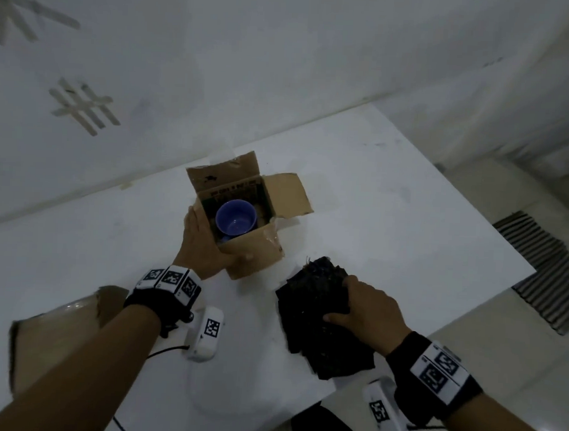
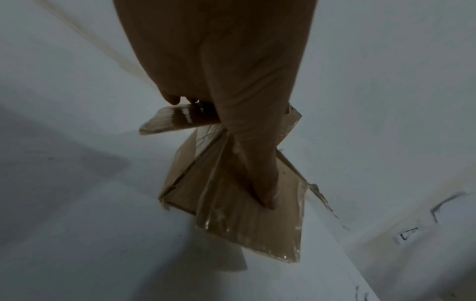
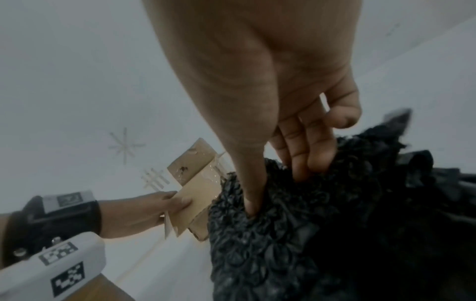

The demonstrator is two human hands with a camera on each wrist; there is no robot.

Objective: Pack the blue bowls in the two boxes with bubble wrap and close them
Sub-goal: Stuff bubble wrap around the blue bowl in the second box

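Head view: left hand (image 1: 207, 244) gripped box (image 1: 255, 246) with bowl (image 1: 236, 217) inside; right hand (image 1: 367, 308) clutched black wrap (image 1: 318, 317) beside it. Risk: bunched wrap snags a flap, tipping box.

Second box (image 1: 53, 338) half hidden behind forearm, cut by left edge
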